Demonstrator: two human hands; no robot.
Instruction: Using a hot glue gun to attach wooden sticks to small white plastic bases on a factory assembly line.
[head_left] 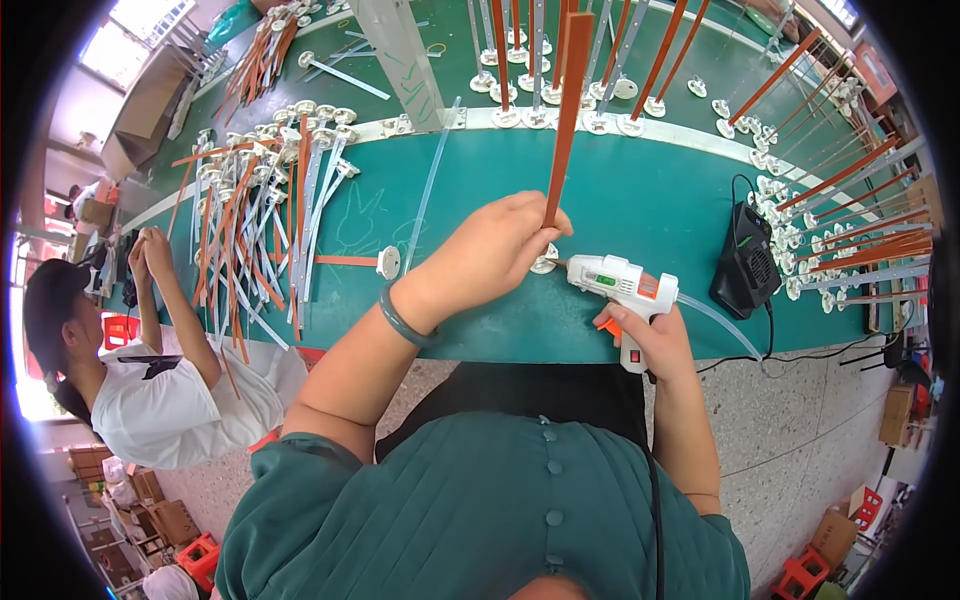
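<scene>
My left hand [485, 250] is closed round the lower part of a long reddish-brown strip [567, 120], which stands nearly upright. Just below those fingers a round white base [545, 263] rests on the green tabletop [480, 325], partly hidden by the hand. My right hand [662, 342] grips a white glue gun [620, 284] with an orange trigger. The gun's nozzle points left and reaches the base near the strip's foot; whether it touches is too small to tell. A clear glue stick [708, 312] runs out of the gun's rear.
Left lies a heap of brown and grey strips [240, 225] with white bases. A single brown strip [345, 260] and a clear stick [432, 185] lie nearer. A black device [748, 262] with a cord stands right. Upright strips [655, 55] line the back. A person [170, 380] works at left.
</scene>
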